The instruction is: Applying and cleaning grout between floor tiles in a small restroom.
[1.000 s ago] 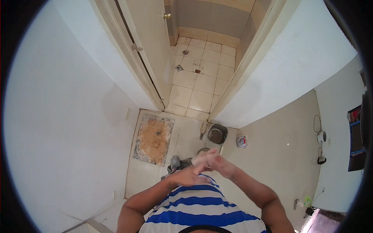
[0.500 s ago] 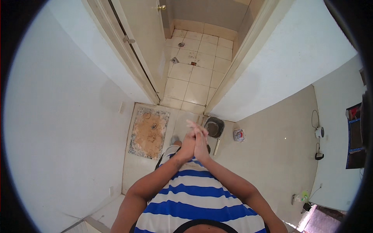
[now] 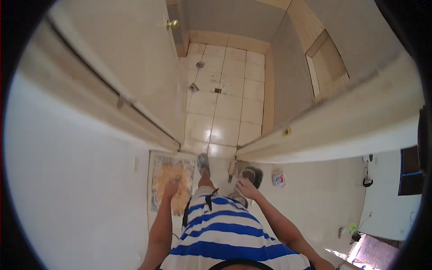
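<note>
Hands well apart, at either side of a striped shirt [image 3: 225, 229]. Left hand [image 3: 171, 187] over a speckled panel [image 3: 182, 194] with an orange-brown face, flat on the floor at left; nothing seen in the grip, but too blurred to tell curled from spread, or contact from none. Right hand [image 3: 245, 188] across the near side of a dark bucket [image 3: 258, 179] with greyish matter inside, just beside the right door frame; impossible to tell touching from hovering.

Main risk, judging from here: a stumble, caused by tight footing between panel and bucket. One foot [image 3: 202, 162] close to the threshold; liable to snag on the panel's edge if placed too far left. Could knock the bucket and slop its contents by swinging too far right, more so with a narrow tool [image 3: 231, 172] just beside it and a round grey container [image 3: 241, 200] partly hidden near the right hand. Possibly slippery, too, on the shiny tiles [image 3: 227, 107] beyond the doorway. Farther in, a dark square opening [image 3: 218, 91] and a drain cover [image 3: 193, 87], apt to catch a toe.
</note>
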### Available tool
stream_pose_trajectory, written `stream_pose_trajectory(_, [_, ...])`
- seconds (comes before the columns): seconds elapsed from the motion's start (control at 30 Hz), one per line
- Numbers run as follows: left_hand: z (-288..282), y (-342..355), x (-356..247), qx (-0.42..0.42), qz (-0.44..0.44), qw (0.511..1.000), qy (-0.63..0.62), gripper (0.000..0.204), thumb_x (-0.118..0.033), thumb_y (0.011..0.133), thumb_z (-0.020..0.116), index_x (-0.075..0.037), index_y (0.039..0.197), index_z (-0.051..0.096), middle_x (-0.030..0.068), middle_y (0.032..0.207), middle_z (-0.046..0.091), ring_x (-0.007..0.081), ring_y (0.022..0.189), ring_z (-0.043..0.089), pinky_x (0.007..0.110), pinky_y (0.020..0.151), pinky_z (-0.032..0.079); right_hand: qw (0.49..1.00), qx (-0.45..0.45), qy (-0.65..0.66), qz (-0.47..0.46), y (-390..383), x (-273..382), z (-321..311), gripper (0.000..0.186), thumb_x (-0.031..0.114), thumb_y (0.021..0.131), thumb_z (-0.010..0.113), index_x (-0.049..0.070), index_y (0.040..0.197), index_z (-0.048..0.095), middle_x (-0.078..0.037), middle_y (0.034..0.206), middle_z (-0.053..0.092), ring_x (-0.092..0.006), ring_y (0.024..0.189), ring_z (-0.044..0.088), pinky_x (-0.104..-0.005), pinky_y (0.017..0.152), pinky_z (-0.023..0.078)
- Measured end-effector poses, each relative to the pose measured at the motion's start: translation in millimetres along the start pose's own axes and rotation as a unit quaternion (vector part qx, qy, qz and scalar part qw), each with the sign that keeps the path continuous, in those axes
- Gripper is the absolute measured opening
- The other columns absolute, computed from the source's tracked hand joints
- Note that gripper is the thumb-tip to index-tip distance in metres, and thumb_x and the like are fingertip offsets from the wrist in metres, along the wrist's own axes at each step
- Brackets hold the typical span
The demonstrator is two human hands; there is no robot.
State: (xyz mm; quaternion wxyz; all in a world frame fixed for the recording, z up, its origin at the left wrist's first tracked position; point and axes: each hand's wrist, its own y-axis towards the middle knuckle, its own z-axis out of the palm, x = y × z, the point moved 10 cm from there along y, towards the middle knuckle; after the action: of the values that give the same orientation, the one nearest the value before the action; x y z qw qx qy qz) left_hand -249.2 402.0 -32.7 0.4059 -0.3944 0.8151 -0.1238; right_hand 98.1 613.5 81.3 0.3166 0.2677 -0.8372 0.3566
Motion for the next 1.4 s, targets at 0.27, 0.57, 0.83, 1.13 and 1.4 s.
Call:
stream_pose_trajectory(0.27, [6.1,69.4,110.6,0.246,-0.163,0.947,0.127,0.056,-0.035,0.075,0.063,-0.001,0.119,0.061,0.0249,0.122,0.06,0.0366,0.115,0.057,0.041,0.096,0.046,0.984,0.015,-0.057,0.169,87.9,-76.5,-55.7,0.04,0.037,0.091,0.046,0.002,0.104,0.059,-0.025,0.12,0.055,-0.0432,0.111,0.052,-0.0495,0.095,0.042])
stream_pose_trajectory(0.57, [-34.6,182.2,-123.4,0.21,-0.063,0.968,-0.126,0.044,-0.027,0.086,0.06,-0.006,0.124,0.055,0.0157,0.103,0.066,0.0234,0.081,0.064,0.036,0.067,0.052,0.99,0.085,-0.101,0.049,226.9,-9.7,-82.1,0.048,0.036,0.089,0.055,-0.001,0.119,0.051,-0.027,0.119,0.056,-0.0411,0.114,0.053,-0.046,0.096,0.043])
stream_pose_trajectory(0.83, [-24.1,216.4,-214.4,0.336,0.044,0.933,0.122,0.034,-0.025,0.084,0.057,-0.003,0.108,0.062,0.0157,0.1,0.068,0.0244,0.086,0.061,0.039,0.077,0.049,0.98,0.05,-0.035,0.187,324.2,-127.6,-142.0,0.059,0.036,0.086,0.058,0.001,0.131,0.044,-0.026,0.128,0.054,-0.0394,0.121,0.051,-0.0419,0.101,0.042])
stream_pose_trajectory(1.13, [-15.4,346.4,-385.1,0.223,0.226,0.945,-0.083,0.037,-0.032,0.086,0.052,-0.004,0.103,0.068,0.0222,0.105,0.067,0.0316,0.1,0.064,0.041,0.086,0.049,0.976,0.022,-0.085,0.2,440.6,-220.5,-282.4,0.037,0.035,0.086,0.057,0.007,0.111,0.056,-0.024,0.114,0.062,-0.0378,0.111,0.058,-0.0427,0.095,0.045])
stream_pose_trajectory(1.4, [-76.6,372.6,-520.1,0.338,0.074,0.935,-0.08,0.031,-0.021,0.087,0.054,-0.003,0.109,0.065,0.0149,0.093,0.07,0.0216,0.087,0.064,0.036,0.08,0.05,0.993,0.025,0.015,0.114,596.2,-152.3,-377.0,0.036,0.026,0.087,0.057,0.007,0.117,0.054,-0.021,0.104,0.063,-0.0338,0.1,0.061,-0.0403,0.089,0.047])
